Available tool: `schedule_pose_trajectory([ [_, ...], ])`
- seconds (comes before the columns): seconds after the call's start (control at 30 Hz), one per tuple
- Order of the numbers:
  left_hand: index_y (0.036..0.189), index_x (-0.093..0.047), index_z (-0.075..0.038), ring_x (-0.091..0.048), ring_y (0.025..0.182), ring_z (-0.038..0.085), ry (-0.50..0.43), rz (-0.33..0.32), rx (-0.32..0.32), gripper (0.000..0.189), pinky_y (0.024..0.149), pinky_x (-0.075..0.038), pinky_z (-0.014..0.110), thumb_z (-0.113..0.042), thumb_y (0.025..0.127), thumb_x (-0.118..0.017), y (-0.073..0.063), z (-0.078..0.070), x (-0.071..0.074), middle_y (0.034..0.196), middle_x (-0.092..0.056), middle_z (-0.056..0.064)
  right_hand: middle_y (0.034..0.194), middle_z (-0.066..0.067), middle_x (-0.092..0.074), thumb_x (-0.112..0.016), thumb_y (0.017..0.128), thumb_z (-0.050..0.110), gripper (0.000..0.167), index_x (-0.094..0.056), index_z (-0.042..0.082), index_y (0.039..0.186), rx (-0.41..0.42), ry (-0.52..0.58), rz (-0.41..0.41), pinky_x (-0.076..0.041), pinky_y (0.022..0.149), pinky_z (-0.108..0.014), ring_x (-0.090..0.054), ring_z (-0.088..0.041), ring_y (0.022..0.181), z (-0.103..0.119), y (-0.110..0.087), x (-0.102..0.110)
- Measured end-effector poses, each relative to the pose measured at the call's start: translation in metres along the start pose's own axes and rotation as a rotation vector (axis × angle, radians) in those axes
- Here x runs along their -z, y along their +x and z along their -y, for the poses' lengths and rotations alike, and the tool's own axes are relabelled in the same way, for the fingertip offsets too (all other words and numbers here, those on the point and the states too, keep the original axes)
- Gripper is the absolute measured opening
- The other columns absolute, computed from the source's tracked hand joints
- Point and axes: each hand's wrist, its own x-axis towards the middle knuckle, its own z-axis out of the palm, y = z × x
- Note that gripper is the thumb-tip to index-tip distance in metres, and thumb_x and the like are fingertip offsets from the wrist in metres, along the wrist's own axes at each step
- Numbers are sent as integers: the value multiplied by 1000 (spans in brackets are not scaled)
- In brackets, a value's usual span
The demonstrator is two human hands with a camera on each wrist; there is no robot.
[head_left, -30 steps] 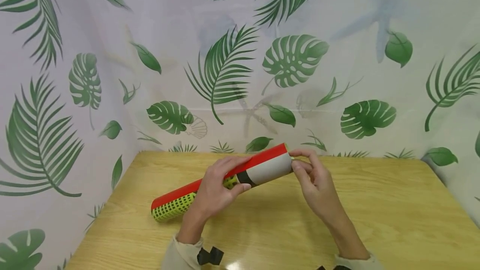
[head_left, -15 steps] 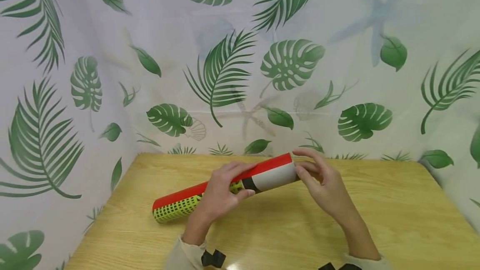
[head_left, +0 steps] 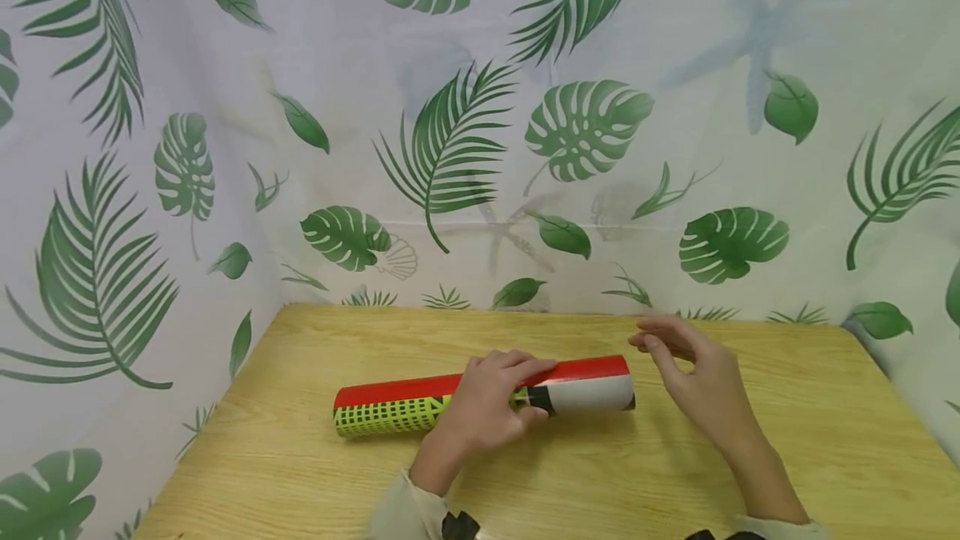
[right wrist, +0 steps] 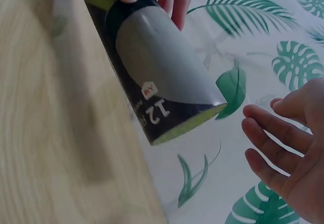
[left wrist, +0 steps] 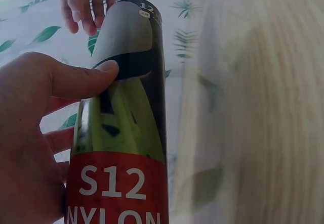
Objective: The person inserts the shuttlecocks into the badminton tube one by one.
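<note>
A shuttlecock tube (head_left: 588, 394), red, yellow-green, black and grey, lies across the view just over the table, its grey end to the right. My left hand (head_left: 486, 408) grips it around the middle from above, thumb on the near side. In the left wrist view the printed words "S12 NYLON" show on the tube (left wrist: 119, 123). Its green end (right wrist: 190, 125) is visible in the right wrist view. Off the right end, my right hand (head_left: 701, 390) holds nothing; its fingers are loosely bent and a gap separates them from the tube.
A light wood-grain table (head_left: 300, 490) spans the area under the hands. Behind it and at the left hangs a white cloth (head_left: 465, 140) printed with green leaves. The table's back edge meets this cloth beyond the tube.
The tube's raised right end has come down, and the tube has shifted right with my left hand, lying nearly level. My right hand has left the tube's end and moved right.
</note>
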Motion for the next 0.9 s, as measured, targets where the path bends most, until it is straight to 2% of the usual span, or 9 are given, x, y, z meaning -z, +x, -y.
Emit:
schedule_pose_trajectory([
  [0.1, 147, -56, -35, -56, 122, 17, 30, 47, 4, 61, 98, -44, 45, -35, 91, -79, 2, -4, -8, 134, -62, -10, 101, -1, -77, -65, 98, 0, 20, -69, 5, 117, -9, -28, 10, -48, 85, -8, -70, -1, 94, -13, -4, 5],
  [0.27, 147, -55, -37, -57, 121, 18, 69, 95, 45, 61, 97, -44, 43, -38, 91, -78, 3, -5, -18, 136, -61, -10, 101, -4, -77, -65, 98, -1, 20, -69, 4, 117, -18, -34, 13, -48, 83, -7, -68, 3, 93, -28, -12, 13],
  [0.5, 147, -56, -36, -58, 118, 19, 99, 88, 88, 60, 94, -44, 44, -39, 91, -78, 6, -2, -25, 134, -62, -10, 103, -6, -77, -66, 97, -1, 20, -70, 4, 116, -28, -65, 10, -48, 81, -6, -67, 4, 96, -40, -22, 17],
  [0.77, 153, -47, -34, -55, 126, 22, 136, 119, 72, 64, 95, -44, 46, -46, 95, -71, 9, -6, -33, 142, -57, -6, 107, -9, -75, -68, 93, -6, 24, -71, 4, 115, 6, -113, 19, -46, 84, -5, -61, 11, 99, -60, -30, 19],
  [0.83, 155, -44, -35, -53, 129, 21, 119, 114, 83, 65, 96, -43, 45, -50, 97, -68, 8, -4, -32, 146, -54, -6, 109, -9, -75, -69, 93, -4, 25, -71, 4, 117, 20, -153, 23, -43, 85, -4, -63, 5, 99, -64, -31, 22],
  [0.9, 155, -43, -35, -52, 131, 22, 88, 93, 100, 64, 97, -43, 46, -52, 98, -65, 5, 0, -27, 148, -53, -6, 111, -10, -74, -70, 93, 0, 27, -71, 5, 120, 35, -207, 31, -45, 85, -8, -66, -8, 101, -67, -32, 26],
])
